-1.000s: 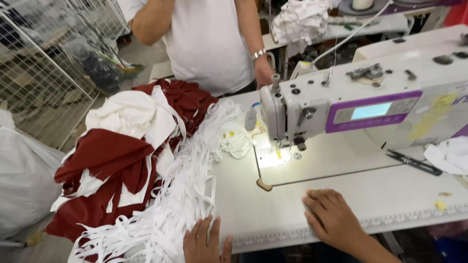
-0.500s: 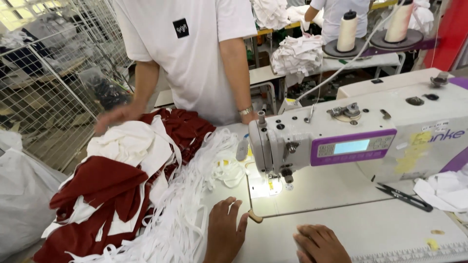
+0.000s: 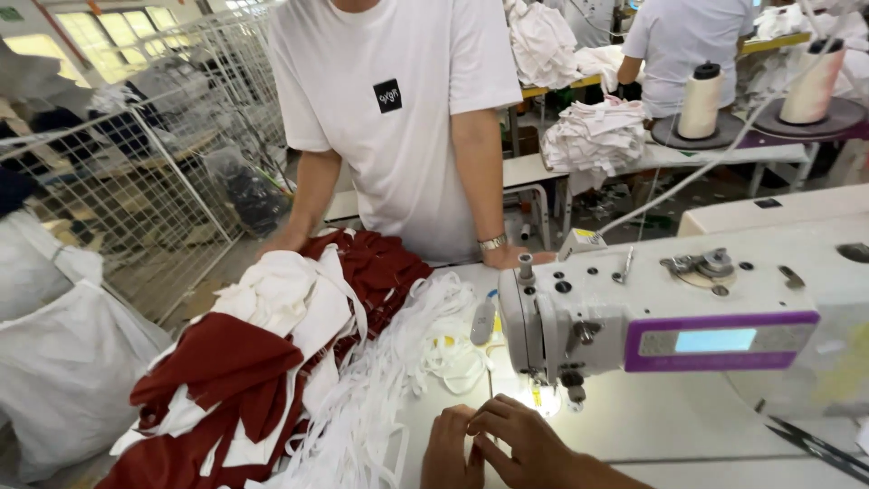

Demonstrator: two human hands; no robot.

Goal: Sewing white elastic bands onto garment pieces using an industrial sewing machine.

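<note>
White fabric strips (image 3: 362,407) lie just left of both hands (image 3: 489,444).

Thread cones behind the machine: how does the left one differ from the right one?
The left thread cone shows whole, with a dark cap; the right thread cone is cut off at the frame top. The left looks cream, the right faintly pinkish. Both stand upright on round grey stands.

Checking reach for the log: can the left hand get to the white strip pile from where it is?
Probably yes. The left hand rests on the table right beside the white strip pile, fingertips meeting the right hand; nothing lies between.
</note>
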